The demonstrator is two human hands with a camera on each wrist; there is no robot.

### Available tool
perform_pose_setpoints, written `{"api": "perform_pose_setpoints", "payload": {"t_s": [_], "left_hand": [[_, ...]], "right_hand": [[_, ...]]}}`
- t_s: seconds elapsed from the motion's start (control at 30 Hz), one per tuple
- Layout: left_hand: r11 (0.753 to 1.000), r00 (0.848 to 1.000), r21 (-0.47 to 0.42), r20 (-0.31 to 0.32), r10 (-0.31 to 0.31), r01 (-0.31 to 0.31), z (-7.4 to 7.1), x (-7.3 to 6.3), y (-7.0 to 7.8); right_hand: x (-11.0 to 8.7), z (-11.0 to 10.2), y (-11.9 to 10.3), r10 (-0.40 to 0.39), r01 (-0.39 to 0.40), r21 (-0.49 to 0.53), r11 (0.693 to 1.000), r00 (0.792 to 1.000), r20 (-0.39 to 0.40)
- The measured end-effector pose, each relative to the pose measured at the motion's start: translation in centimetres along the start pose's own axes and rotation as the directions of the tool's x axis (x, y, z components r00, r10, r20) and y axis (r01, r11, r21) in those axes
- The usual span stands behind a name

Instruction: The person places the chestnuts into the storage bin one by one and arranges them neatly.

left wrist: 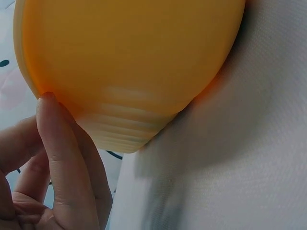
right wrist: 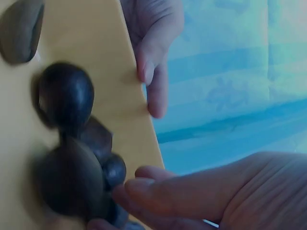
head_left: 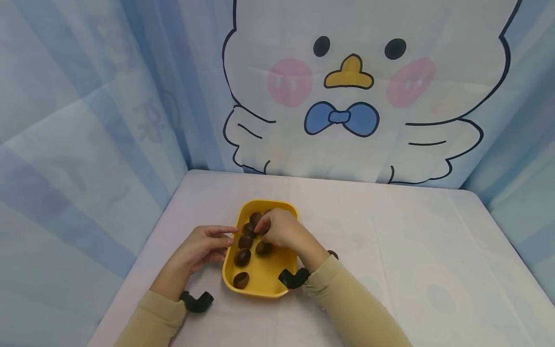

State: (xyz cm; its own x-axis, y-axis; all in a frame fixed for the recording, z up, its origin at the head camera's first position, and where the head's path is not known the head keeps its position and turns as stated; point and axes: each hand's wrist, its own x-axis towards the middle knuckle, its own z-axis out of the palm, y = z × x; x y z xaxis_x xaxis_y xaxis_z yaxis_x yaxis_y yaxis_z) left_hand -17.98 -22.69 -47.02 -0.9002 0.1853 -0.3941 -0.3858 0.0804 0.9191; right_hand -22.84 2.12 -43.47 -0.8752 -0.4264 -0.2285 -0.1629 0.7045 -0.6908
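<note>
Several dark brown chestnuts (head_left: pixel 242 257) lie in a yellow tray (head_left: pixel 277 284), mostly along its left side and towards the far end. My left hand (head_left: pixel 208 248) is at the tray's left side, its fairly straight fingers touching the rim. In the left wrist view, a fingertip (left wrist: pixel 47 103) presses the yellow wall from outside. My right hand (head_left: pixel 282 229) reaches into the tray from the right with fingers bent down among the chestnuts. Up close, its fingertips (right wrist: pixel 136 187) meet the clustered chestnuts (right wrist: pixel 67 96); I cannot tell whether they pinch one.
A white cloth covers the table (head_left: pixel 390 250). Another brown round thing (head_left: pixel 333 254) sits outside the tray, partly hidden behind the right wrist. Dark bands with stubby black pieces (head_left: pixel 197 302) are on both wrists. A printed curtain (head_left: pixel 347 144) rises behind the table.
</note>
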Motion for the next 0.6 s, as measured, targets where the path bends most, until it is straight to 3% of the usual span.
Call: {"api": "perform_pose_setpoints", "payload": {"t_s": [0.37,0.6], "left_hand": [[1.0,1.0,0.02,-0.002,0.008,-0.008,-0.08,0.09,-0.13],[1.0,1.0,0.021,-0.006,0.008,-0.008,0.03,-0.01,0.0]], "right_hand": [[-0.45,-0.79,0.41,-0.028,0.025,0.086,0.996,0.999,0.035],[-0.72,-1.09,0.22,-0.053,0.053,-0.006,0.999,0.997,0.054]]}}
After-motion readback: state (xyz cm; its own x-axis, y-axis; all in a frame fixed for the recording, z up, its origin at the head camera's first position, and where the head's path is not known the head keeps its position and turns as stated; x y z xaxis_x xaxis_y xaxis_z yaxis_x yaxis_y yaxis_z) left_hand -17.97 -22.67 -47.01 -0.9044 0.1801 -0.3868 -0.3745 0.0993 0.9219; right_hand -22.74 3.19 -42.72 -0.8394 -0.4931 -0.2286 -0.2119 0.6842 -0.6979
